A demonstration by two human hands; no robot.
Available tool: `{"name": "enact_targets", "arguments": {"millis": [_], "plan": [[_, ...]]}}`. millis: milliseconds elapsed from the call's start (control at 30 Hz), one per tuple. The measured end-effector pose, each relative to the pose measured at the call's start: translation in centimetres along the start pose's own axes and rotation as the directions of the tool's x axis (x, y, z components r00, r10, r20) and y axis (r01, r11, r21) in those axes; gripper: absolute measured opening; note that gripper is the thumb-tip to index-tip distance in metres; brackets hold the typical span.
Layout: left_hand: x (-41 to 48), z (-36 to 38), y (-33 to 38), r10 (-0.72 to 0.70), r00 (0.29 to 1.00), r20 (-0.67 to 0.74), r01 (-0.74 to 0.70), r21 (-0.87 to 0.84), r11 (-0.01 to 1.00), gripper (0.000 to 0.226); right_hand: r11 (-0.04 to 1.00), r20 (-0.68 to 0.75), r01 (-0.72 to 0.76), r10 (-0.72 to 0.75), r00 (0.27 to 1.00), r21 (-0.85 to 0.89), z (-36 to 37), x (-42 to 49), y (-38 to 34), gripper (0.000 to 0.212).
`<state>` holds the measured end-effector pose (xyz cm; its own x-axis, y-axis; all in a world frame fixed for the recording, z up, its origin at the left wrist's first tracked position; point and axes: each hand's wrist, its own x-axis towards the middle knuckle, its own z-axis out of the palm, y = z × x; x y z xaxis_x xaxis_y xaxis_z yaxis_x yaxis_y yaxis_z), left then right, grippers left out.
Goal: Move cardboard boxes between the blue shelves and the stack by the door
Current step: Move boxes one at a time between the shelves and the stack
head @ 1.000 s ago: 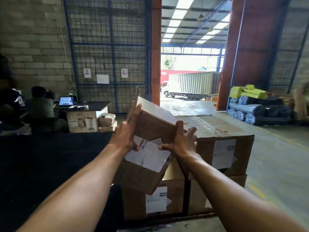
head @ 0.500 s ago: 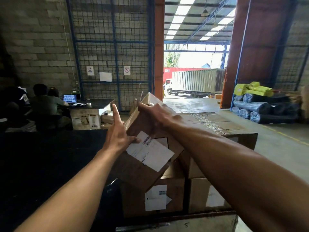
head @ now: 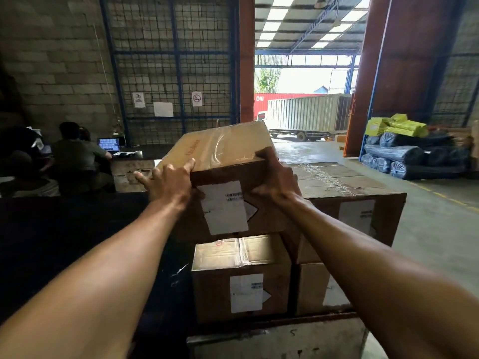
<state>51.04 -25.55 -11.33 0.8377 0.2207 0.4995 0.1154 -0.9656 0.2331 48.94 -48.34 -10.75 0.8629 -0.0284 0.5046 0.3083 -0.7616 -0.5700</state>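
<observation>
I hold a taped cardboard box with a white label, level, just above a lower box of the stack by the door. My left hand grips its near left top corner, one finger lying on the lid. My right hand grips the near right top edge, thumb on top. To the right stands a larger cardboard box of the same stack, with another box under it. Whether the held box touches the one below is unclear.
A dark barrier runs along the left. Behind it people sit at a desk with a laptop. A blue mesh rack lines the wall. Black rolls and yellow packs lie at right. A truck stands outside the open doorway.
The box was tilted on edge and is now turned level, label facing me. My right hand moved from the far top corner to the near right edge; my left shifted to the top left corner.
</observation>
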Motion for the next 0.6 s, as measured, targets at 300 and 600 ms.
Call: {"name": "enact_targets", "arguments": {"millis": [300, 600], "plan": [[-2.4, 0.9, 1.4, 0.145, 0.989, -0.023, -0.14, 0.132, 0.981, 0.04, 0.989, 0.045, -0.106, 0.102, 0.994, 0.099, 1.6, -2.0, 2.9, 0.083], [-5.8, 5.9, 4.4, 0.149, 0.986, 0.071, -0.159, 0.165, 0.973, 0.04, 0.977, 0.075, -0.212, 0.212, 0.974, -0.01, 3.8, -4.2, 8.4, 0.081]]}}
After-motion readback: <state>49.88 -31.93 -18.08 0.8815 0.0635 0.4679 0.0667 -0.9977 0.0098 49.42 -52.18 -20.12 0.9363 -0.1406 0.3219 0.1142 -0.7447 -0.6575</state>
